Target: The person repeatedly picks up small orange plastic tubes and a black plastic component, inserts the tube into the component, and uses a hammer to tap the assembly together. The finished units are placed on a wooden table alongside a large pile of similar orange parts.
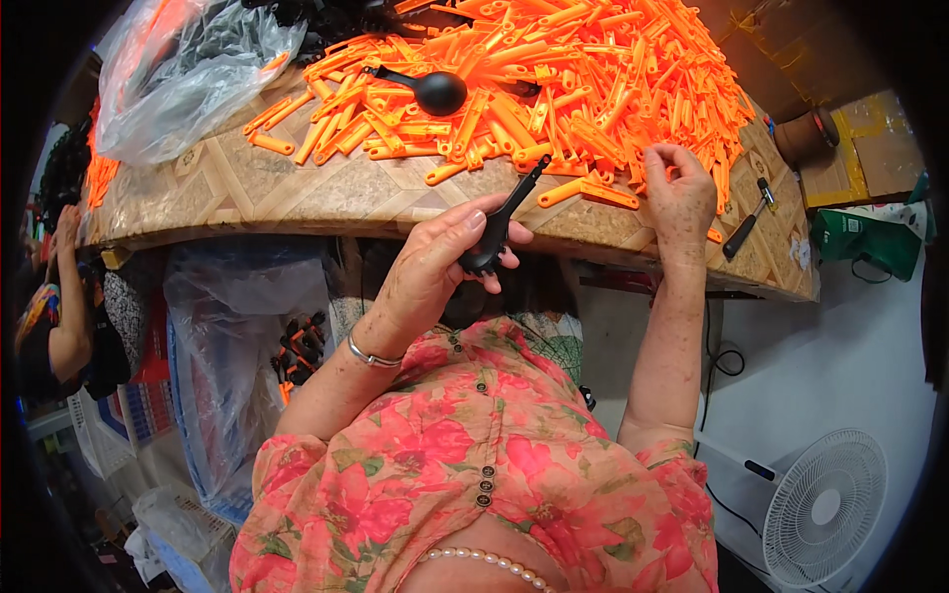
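Observation:
A black plastic spork (pixel 491 237), its short prongs pointing down and its slim notched stem up to the right, is gripped in my left hand (pixel 435 252) just off the table's front edge. My right hand (pixel 680 193) is over the edge of the pile of orange plastic handles (pixel 593 84), thumb and fingers drawn together. Whether anything sits between those fingertips, I cannot make out. Two orange handles (pixel 590 192) lie apart from the heap between my hands. On the pile rests a black spoon (pixel 440 93) with a round bowl.
A small black-handled hammer (pixel 749 222) lies at the table's (pixel 237 198) right end, near a brown spool (pixel 806 136) and cardboard boxes (pixel 880 148). Clear plastic bags (pixel 188 89) cover the back left. A white fan (pixel 825 506) stands lower right. Another person's arm (pixel 69 296) shows far left.

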Motion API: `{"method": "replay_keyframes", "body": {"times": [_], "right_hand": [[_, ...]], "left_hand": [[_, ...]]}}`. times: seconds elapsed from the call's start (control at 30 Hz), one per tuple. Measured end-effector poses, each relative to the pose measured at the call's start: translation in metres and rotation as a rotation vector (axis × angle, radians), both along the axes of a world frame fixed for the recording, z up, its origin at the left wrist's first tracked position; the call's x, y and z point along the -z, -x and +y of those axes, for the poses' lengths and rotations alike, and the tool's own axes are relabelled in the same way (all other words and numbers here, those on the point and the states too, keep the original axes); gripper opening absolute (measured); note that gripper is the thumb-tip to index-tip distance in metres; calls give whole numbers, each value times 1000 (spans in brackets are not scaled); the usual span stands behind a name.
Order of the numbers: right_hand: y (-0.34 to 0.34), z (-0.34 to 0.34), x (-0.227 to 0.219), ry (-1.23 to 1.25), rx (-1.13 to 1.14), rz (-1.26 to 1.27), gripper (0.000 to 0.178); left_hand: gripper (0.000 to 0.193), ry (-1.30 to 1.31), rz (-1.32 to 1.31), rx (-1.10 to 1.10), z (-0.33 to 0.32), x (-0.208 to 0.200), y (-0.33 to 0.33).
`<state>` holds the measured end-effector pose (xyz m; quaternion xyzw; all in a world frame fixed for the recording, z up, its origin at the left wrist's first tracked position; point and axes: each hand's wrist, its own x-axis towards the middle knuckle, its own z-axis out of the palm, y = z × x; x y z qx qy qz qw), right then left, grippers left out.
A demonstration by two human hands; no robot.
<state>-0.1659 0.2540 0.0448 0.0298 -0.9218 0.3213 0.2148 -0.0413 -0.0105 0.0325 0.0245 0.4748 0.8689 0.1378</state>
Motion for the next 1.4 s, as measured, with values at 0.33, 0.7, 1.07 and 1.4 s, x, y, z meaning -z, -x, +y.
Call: {"method": "replay_keyframes", "body": {"times": [0.33,0.7,1.07,1.4], "right_hand": [[-60,-27,-3,977,-504,-46,16],[-118,-27,20,982,-632,-114,16],[-134,-21,14,921,-475,6,12],[-139,-35,26,1047,-295,224,12]], "left_hand": [[49,-65,-71,38,12,-2,-2],[45,101,-58,53,26,-2,-14],[36,1052,1009,-193,40,-13,-10],[55,944,775,-719,57,-1,-12]]}}
